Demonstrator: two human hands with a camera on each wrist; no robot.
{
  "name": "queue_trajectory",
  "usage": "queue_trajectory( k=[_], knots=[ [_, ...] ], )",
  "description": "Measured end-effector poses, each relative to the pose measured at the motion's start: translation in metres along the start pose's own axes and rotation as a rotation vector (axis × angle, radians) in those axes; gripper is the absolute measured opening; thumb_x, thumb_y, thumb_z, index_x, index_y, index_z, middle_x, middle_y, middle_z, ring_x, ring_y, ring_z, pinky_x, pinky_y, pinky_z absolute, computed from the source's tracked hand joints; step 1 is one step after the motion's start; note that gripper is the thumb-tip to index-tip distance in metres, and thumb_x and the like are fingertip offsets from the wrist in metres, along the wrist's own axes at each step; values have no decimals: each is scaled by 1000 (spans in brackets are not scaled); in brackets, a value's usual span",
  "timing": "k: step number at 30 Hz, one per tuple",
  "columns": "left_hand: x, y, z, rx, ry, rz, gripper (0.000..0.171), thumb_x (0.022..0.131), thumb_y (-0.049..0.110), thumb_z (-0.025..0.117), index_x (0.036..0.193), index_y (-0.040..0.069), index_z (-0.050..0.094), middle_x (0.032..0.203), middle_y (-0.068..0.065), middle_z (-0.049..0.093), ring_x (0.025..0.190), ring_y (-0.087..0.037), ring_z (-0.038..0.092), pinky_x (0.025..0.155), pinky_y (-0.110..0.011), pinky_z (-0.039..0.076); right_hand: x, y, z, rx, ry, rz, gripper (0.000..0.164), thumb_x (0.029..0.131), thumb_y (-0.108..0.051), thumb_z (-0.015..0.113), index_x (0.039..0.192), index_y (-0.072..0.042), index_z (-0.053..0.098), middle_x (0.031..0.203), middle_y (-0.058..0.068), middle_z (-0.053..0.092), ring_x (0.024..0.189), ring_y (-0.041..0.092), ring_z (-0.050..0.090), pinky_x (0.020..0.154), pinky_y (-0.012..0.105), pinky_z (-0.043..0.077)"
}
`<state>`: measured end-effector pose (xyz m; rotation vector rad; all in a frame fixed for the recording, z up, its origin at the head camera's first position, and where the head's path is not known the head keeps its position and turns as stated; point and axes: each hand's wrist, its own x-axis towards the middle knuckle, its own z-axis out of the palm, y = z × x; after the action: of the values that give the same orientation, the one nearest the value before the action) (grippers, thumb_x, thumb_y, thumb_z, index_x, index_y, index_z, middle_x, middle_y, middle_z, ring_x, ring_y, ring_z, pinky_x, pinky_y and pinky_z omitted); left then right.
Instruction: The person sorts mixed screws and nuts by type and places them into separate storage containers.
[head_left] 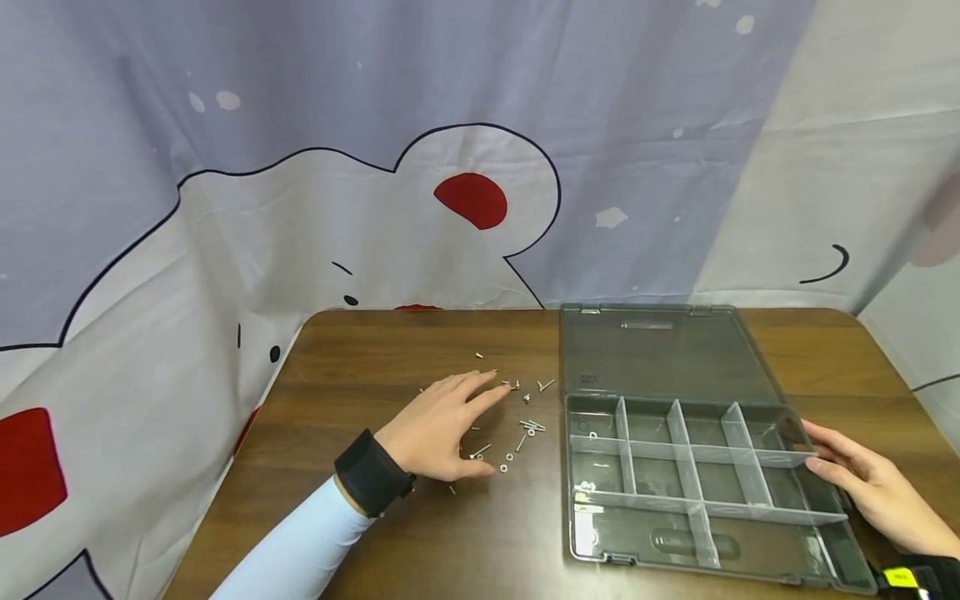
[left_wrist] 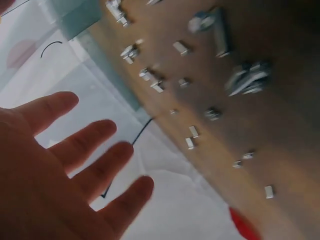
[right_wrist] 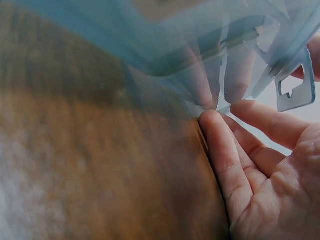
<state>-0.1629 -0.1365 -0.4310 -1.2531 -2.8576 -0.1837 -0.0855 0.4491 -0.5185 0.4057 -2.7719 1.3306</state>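
Note:
My left hand (head_left: 444, 423) hovers over the table's middle, fingers spread and holding nothing. Under and beside it lie small metal screws (head_left: 533, 426) and nuts (head_left: 504, 468), scattered loosely. In the left wrist view, the fingers (left_wrist: 112, 155) reach out straight, with blurred screws (left_wrist: 220, 32) beyond them. To the right sits a clear grey compartment box (head_left: 675, 567), its lid (head_left: 660, 350) folded back. My right hand (head_left: 873, 483) grips the box's right side, thumb over the edge. In the right wrist view, its fingers (right_wrist: 225, 155) press at the lower edge of the box.
Thin upright dividers (head_left: 688, 467) split the box into several compartments. A few small metal pieces (head_left: 587, 487) lie in the left compartments. The wooden table (head_left: 360, 350) ends at a patterned curtain (head_left: 315, 225) behind it.

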Motion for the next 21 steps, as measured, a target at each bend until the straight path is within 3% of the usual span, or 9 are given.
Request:
queue_trajectory(
  k=[5, 10, 15, 21],
  knots=[
    [-14, -2, 11, 3, 18, 33, 86, 79, 54, 81, 151, 19, 51, 148, -5, 54, 134, -25, 54, 108, -46, 49, 0, -1, 0, 2, -2, 12, 55, 105, 0, 51, 156, 9, 32, 137, -43, 36, 118, -30, 37, 84, -3, 37],
    [-20, 1, 22, 1, 114, 117, 52, 78, 34, 86, 125, 17, 70, 119, 4, 63, 107, -16, 59, 96, -35, 52, 0, -1, 0, -1, 3, 22, 54, 105, -1, 52, 155, 9, 34, 136, -43, 37, 117, -30, 37, 83, -3, 38],
    [-19, 13, 33, -34, 185, 199, 28, 83, 21, 83, 109, 17, 74, 102, 7, 62, 91, -9, 57, 83, -27, 53, 0, -1, -1, 0, 6, 16, 54, 105, 0, 52, 155, 9, 34, 137, -43, 37, 118, -30, 38, 84, -3, 38],
    [-13, 27, 45, -12, 198, 252, 14, 89, 16, 78, 102, 18, 74, 95, 7, 60, 84, -7, 56, 77, -22, 52, -1, -1, -1, 1, -13, 40, 56, 106, -2, 51, 157, 6, 31, 138, -42, 35, 116, -30, 38, 83, -2, 38]
  ],
)
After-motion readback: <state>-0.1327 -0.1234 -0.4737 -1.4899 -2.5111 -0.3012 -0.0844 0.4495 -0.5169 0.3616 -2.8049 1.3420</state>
